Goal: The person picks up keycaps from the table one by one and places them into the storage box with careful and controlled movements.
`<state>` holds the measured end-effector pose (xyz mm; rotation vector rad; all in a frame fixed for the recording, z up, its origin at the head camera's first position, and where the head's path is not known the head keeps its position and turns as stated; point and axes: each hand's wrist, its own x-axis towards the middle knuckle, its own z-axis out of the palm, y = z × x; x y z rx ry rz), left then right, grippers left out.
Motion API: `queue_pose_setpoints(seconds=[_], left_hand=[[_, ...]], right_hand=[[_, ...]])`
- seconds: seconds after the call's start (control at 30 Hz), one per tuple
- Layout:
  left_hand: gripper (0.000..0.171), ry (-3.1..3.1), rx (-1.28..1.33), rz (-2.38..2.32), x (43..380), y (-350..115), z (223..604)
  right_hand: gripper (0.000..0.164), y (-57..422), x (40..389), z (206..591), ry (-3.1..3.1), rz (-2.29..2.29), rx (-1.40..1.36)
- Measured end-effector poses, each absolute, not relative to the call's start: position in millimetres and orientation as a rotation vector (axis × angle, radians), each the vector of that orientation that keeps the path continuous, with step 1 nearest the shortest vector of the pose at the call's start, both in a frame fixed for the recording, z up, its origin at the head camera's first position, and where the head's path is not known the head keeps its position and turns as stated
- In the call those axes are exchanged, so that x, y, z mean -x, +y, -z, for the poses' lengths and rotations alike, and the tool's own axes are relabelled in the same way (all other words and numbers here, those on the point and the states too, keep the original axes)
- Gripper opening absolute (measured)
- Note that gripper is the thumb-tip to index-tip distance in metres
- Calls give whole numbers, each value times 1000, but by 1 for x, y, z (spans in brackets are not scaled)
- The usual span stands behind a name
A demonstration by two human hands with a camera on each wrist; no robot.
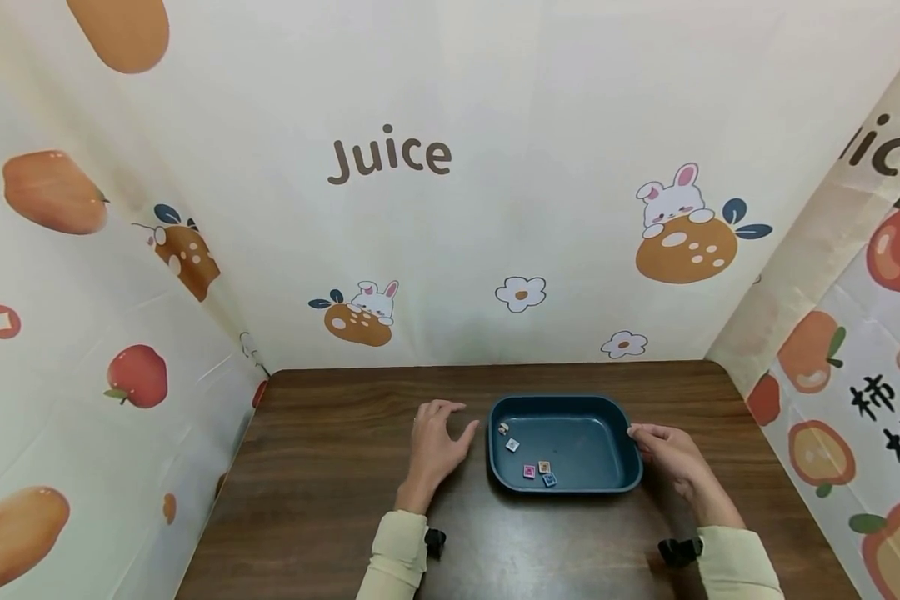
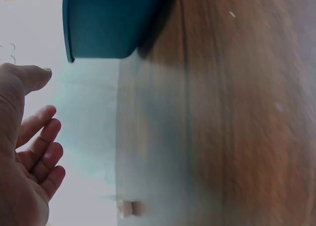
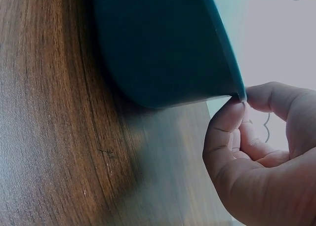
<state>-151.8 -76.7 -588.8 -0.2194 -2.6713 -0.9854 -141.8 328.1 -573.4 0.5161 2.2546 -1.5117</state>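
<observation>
A dark teal rectangular tray (image 1: 598, 480) with rounded corners stands on the wooden table. Several small square cubes lie in its left half: a white one (image 1: 512, 445), a pink one (image 1: 529, 472), an orange one (image 1: 543, 467), a blue one (image 1: 549, 480) and a pale one (image 1: 503, 428) near the left wall. Thumb and fingers of my right hand (image 1: 671, 454) pinch the tray's right rim, seen close up in the right wrist view. Left of the tray, my left hand (image 1: 437, 442) is held apart from it, thumb spread from the fingers and nothing between them.
The brown wooden table (image 1: 330, 467) meets a pale printed cloth (image 1: 450, 250) at its back edge, with more cloth on both sides. In the left wrist view a small pale block (image 2: 127, 208) sits on the table beyond the left hand.
</observation>
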Motion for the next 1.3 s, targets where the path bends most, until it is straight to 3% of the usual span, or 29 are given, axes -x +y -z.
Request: queue_pose_setpoints(seconds=[0.6, 0.87, 1.3], left_hand=[[34, -2634, 107, 966, 156, -111, 607], [44, -2728, -47, 956, 157, -132, 616], [42, -2749, -130, 957, 156, -148, 627]], right_hand=[[71, 334, 143, 568, 2294, 1459, -524], [65, 333, 141, 570, 2279, 1486, -510], [64, 330, 141, 574, 2266, 1504, -491]])
